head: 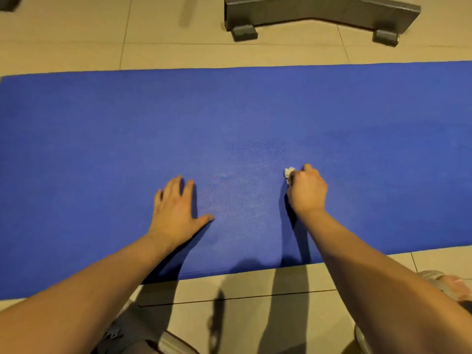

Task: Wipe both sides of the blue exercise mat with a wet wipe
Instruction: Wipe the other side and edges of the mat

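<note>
Wiping in overlapping passes, pressed firmly and worked from one end to the other, would probably suit this step best, since the blue exercise mat [255,118] lies flat across the tiled floor [255,290]. The right hand [307,189] is curled into a fist around a small crumpled wet wipe [289,172], apparently touching the mat. The left hand [176,205] rests flat, fingers spread, steadying it.

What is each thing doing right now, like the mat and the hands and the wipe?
blue exercise mat: unrolled, lying flat on the tiled floor
left hand: open, fingers spread, pressing flat on the mat
right hand: curled, gripping the wipe
wet wipe: scrunched up, touching the mat
grey stand: standing on the floor beyond the mat
</note>
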